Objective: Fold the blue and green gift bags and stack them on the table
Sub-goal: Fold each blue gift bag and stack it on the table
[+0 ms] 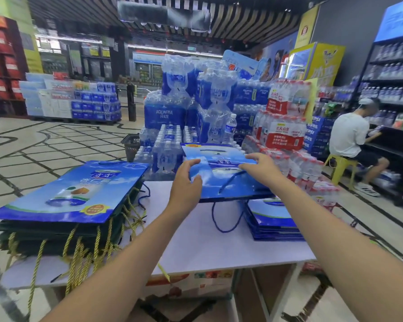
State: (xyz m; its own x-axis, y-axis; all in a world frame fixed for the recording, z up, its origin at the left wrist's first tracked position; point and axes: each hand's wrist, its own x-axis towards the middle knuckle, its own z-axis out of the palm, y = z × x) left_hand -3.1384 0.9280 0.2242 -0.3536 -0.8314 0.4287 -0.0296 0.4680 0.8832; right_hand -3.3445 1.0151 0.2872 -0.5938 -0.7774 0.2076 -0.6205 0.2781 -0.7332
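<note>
On the left of the table [196, 247] sits a tall stack [56, 231] of folded dark green bags, their gold cords [79, 254] hanging over the near edge. A blue bag lies flat as the top bag [68, 191] of that stack.

Toward the middle, the left hand [186, 182] grips the left edge of a folded blue bag, the held bag [221, 173], with the thumb raised above the edge and the fingers curled in at it. This bag is above the far right part of the table, tilted with its far edge higher. Its blue cord [219, 219] loops down toward the tabletop.

The right hand [261, 169] lies palm down on the bag's upper face, fingers fairly straight and spread toward the left; whether it also grips from beneath cannot be told.

Under the held bag's near edge, a low blue stack [272, 221] of folded bags rests at the table's right side.

Beyond the table stand water packs [172, 112]. At the far right a person [349, 135] sits on a yellow stool [340, 166] facing shelves.
</note>
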